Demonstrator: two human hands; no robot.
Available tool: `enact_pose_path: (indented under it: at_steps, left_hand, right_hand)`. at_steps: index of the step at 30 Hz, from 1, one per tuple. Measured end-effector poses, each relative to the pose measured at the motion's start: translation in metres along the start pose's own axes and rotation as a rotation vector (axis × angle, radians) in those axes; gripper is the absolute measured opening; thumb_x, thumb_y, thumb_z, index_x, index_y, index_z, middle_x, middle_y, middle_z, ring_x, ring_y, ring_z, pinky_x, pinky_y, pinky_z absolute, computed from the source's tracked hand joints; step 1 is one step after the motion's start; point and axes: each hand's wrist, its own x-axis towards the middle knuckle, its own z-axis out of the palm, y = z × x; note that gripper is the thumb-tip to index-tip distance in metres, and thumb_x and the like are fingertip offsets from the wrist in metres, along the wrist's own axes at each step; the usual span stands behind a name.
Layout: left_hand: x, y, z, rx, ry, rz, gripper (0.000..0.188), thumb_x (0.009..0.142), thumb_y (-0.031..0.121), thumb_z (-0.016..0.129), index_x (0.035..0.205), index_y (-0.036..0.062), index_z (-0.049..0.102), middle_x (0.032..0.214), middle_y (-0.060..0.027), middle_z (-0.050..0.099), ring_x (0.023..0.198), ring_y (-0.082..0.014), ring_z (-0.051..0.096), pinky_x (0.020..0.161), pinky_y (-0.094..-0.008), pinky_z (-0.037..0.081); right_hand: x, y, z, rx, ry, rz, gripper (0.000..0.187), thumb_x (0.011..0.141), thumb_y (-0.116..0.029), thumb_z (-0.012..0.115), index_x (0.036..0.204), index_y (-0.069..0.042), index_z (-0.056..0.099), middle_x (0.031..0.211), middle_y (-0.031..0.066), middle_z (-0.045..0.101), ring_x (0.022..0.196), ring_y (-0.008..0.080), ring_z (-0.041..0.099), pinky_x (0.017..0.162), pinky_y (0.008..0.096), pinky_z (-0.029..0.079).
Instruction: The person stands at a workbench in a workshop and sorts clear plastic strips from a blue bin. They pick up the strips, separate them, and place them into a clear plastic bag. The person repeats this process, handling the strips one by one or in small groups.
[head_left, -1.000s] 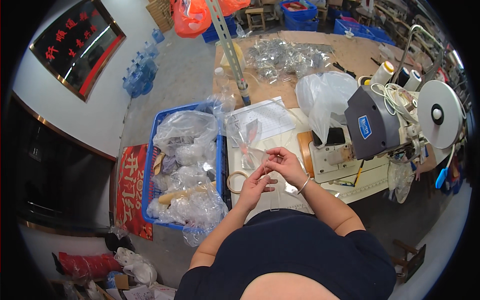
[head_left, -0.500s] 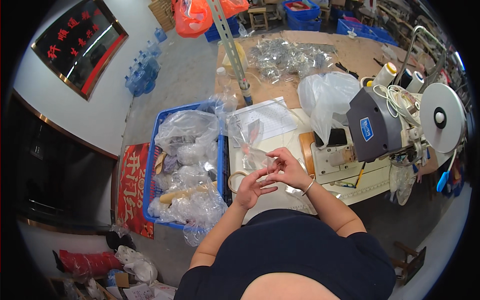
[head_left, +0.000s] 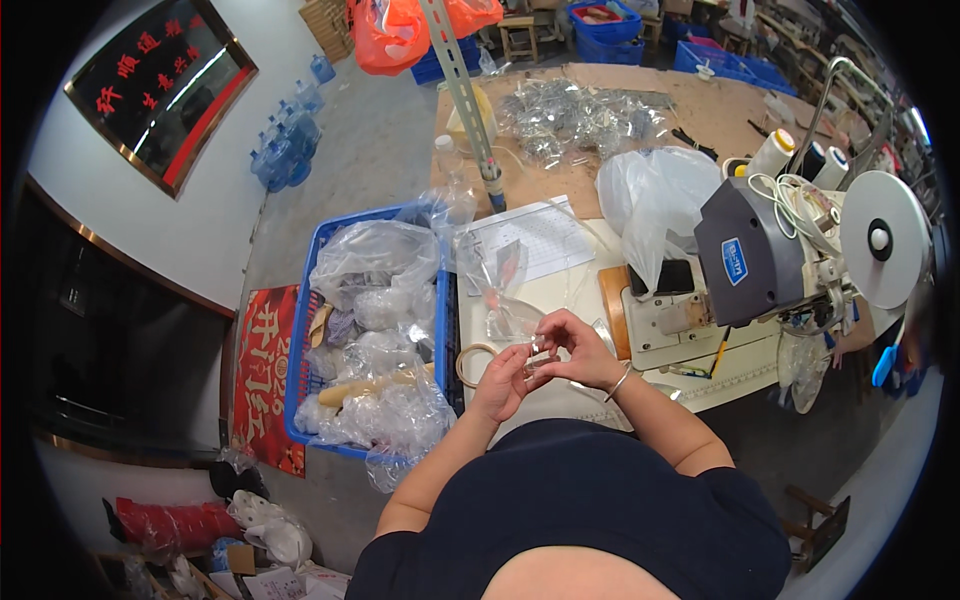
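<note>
My left hand [head_left: 503, 384] and my right hand [head_left: 582, 352] meet over the near edge of the white sewing table [head_left: 535, 403]. The fingers of both are bent and closed around a small, shiny, see-through piece of plastic [head_left: 540, 357]. Its exact kind is too small to make out, and fingers cover part of it. Just beyond my hands, a clear plastic bag [head_left: 512, 318] lies on the table. A tan ring, like a roll of tape [head_left: 463, 368], rests beside my left hand.
To the left stands a blue basket [head_left: 297, 385] full of clear-wrapped goods. A sewing machine [head_left: 745, 250] is at the right, near a white plastic bag [head_left: 655, 195]. Behind are a printed sheet [head_left: 545, 240], a metal post [head_left: 465, 95] and a pile of clear packets [head_left: 580, 115].
My hands have drawn closer together, and their spread fingers have bent inward around the small clear piece. My right wrist has turned slightly. The things on the table look unmoved.
</note>
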Motion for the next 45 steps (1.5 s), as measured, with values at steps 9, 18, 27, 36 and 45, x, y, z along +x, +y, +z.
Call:
enact_pose_path:
  at_steps: [9,18,27,36,45]
  left_hand:
    - [0.010,-0.012,0.002,0.203,0.319,-0.032,0.017,0.089,0.018,0.057,0.096,0.0022,0.056,0.090,-0.0105,0.062,0.080,-0.0222,0.065,0.070,-0.0314,0.054]
    - [0.003,-0.038,0.047,0.419,-0.426,0.125,0.043,0.092,0.026,0.052,0.127,0.0014,0.044,0.130,-0.0139,0.045,0.122,-0.0207,0.043,0.100,-0.0361,0.037]
    - [0.007,-0.082,0.031,0.413,-0.133,-0.239,0.031,0.094,0.013,0.046,0.122,0.0006,0.050,0.108,-0.0069,0.060,0.103,-0.0151,0.057,0.088,-0.0285,0.046]
    - [-0.012,-0.080,-0.004,0.251,0.012,-0.079,0.038,0.088,0.006,0.051,0.126,0.0015,0.044,0.118,-0.0134,0.055,0.104,-0.0199,0.056,0.087,-0.0296,0.047]
    - [-0.025,-0.082,-0.032,0.130,0.164,-0.122,0.039,0.085,0.004,0.057,0.122,0.0026,0.046,0.119,-0.0136,0.054,0.107,-0.0212,0.055,0.087,-0.0311,0.049]
  right_hand:
    - [-0.033,-0.011,-0.020,-0.228,0.264,0.062,0.014,0.073,0.000,0.070,0.087,-0.001,0.066,0.074,0.0049,0.059,0.065,0.0113,0.055,0.059,0.0231,0.044]
    - [-0.079,-0.062,-0.009,-0.571,0.537,-0.200,0.012,0.071,0.007,0.069,0.072,-0.002,0.060,0.068,0.0052,0.058,0.060,0.0121,0.055,0.054,0.0229,0.043]
    - [-0.080,-0.037,-0.012,-0.273,0.593,0.171,0.011,0.076,0.005,0.064,0.085,0.000,0.062,0.076,0.0056,0.060,0.066,0.0122,0.058,0.059,0.0224,0.047]
    - [-0.101,-0.019,0.023,-0.853,0.189,-0.116,0.029,0.071,-0.001,0.064,0.098,-0.011,0.065,0.097,0.0046,0.061,0.086,0.0233,0.059,0.074,0.0323,0.049]
    - [-0.104,0.010,0.038,-0.865,0.097,-0.100,0.035,0.070,-0.003,0.063,0.104,-0.011,0.063,0.100,0.0029,0.060,0.092,0.0208,0.058,0.077,0.0335,0.047]
